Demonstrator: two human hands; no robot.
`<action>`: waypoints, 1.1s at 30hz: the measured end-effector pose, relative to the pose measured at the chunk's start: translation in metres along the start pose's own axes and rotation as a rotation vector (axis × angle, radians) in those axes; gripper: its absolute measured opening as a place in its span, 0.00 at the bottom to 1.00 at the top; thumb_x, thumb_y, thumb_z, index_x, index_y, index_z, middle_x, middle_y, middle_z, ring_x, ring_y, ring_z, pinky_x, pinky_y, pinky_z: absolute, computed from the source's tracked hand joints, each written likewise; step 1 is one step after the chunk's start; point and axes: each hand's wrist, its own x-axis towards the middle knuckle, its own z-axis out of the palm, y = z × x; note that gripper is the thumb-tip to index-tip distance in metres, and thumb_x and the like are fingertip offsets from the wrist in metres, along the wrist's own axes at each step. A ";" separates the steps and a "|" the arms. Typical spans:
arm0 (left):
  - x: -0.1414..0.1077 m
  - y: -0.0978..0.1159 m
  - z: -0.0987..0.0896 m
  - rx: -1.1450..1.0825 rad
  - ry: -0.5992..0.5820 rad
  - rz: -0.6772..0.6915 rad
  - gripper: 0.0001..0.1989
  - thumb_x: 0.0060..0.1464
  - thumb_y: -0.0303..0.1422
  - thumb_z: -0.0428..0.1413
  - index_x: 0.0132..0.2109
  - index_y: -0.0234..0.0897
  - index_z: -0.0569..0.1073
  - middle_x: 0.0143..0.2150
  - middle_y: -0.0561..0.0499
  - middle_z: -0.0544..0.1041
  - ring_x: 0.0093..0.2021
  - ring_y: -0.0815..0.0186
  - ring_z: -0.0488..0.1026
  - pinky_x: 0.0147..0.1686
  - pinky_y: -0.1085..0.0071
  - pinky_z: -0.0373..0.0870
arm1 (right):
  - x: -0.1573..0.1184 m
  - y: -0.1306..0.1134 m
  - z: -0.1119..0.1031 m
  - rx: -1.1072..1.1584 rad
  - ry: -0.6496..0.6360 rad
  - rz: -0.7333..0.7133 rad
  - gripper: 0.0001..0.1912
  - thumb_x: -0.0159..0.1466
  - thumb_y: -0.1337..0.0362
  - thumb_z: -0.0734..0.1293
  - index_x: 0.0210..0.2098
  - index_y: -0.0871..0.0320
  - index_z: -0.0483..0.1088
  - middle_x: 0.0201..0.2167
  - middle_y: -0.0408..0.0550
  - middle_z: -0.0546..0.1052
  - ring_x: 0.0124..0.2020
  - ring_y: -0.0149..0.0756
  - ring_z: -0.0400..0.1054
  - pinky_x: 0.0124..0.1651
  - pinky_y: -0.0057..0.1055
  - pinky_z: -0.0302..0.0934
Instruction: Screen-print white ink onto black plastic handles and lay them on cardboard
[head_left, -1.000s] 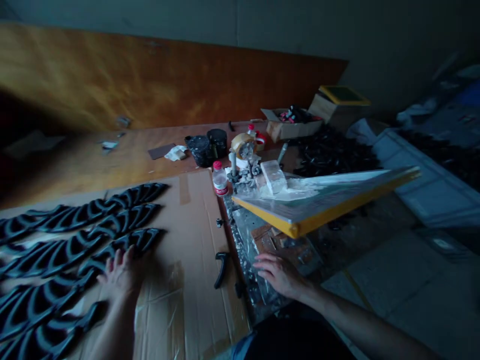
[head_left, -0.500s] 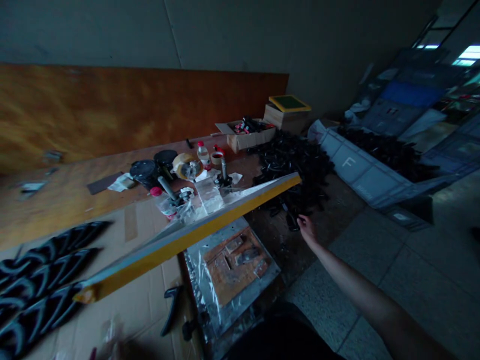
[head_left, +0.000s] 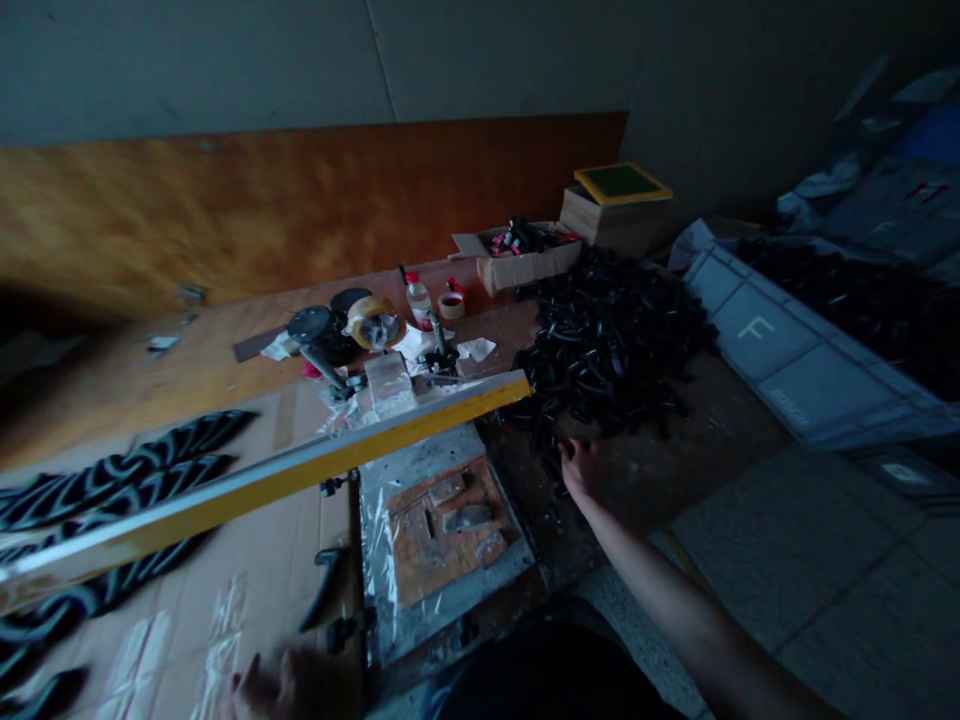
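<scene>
My right hand (head_left: 581, 468) is closed at the near edge of a heap of glossy black curved plastic parts (head_left: 611, 330). Its fingers pinch one dark part (head_left: 553, 468), mostly lost in shadow. My left hand (head_left: 271, 688), blurred and cut off by the bottom edge, hovers over the cardboard with its fingers apart and nothing visible in them. Near it lies a single black curved part (head_left: 324, 588). Between my hands sits a flat plate with a brown wooden fixture (head_left: 420, 560) bearing small blocks. A yellow-sided bar (head_left: 375, 440) with a grey top slants above it.
Rows of black parts (head_left: 150, 455) lie on cardboard (head_left: 262, 560) at left. Behind the bar stand a bottle (head_left: 418, 300), tape roll (head_left: 451, 305), dark tubs (head_left: 311, 325) and metal clamps. A grey crate marked F (head_left: 757, 335) stands at right, near an open carton (head_left: 529, 268).
The view has swung right. My left hand has come into clearer sight at the bottom. My right hand stays by the heap, and the bar's end sits farther left in view.
</scene>
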 end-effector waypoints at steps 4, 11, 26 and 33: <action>-0.016 0.016 -0.016 -0.245 -0.057 -0.133 0.33 0.51 0.51 0.45 0.62 0.45 0.61 0.70 0.44 0.54 0.66 0.42 0.56 0.63 0.48 0.56 | 0.002 -0.008 -0.024 -0.127 -0.220 -0.271 0.18 0.66 0.52 0.63 0.45 0.58 0.74 0.47 0.57 0.73 0.53 0.46 0.63 0.55 0.44 0.54; -0.018 0.023 -0.023 -0.299 -0.012 -0.236 0.30 0.52 0.49 0.48 0.57 0.38 0.68 0.67 0.41 0.61 0.62 0.41 0.63 0.60 0.46 0.60 | 0.030 -0.019 -0.044 -0.163 -0.445 -0.390 0.10 0.61 0.65 0.69 0.43 0.57 0.74 0.43 0.51 0.77 0.46 0.39 0.70 0.49 0.31 0.59; 0.004 0.088 -0.084 -0.904 0.086 -0.108 0.24 0.55 0.44 0.55 0.54 0.36 0.72 0.53 0.40 0.75 0.51 0.54 0.73 0.54 0.56 0.66 | -0.099 -0.157 -0.049 0.462 -0.513 -1.151 0.11 0.65 0.70 0.64 0.43 0.54 0.77 0.37 0.46 0.74 0.40 0.34 0.68 0.44 0.32 0.63; 0.030 0.166 -0.155 -1.140 0.215 0.165 0.17 0.54 0.42 0.58 0.47 0.36 0.75 0.48 0.44 0.78 0.47 0.63 0.75 0.50 0.64 0.70 | -0.099 -0.166 -0.042 0.253 -0.362 -1.207 0.13 0.65 0.69 0.63 0.43 0.54 0.78 0.37 0.51 0.74 0.42 0.39 0.65 0.45 0.36 0.63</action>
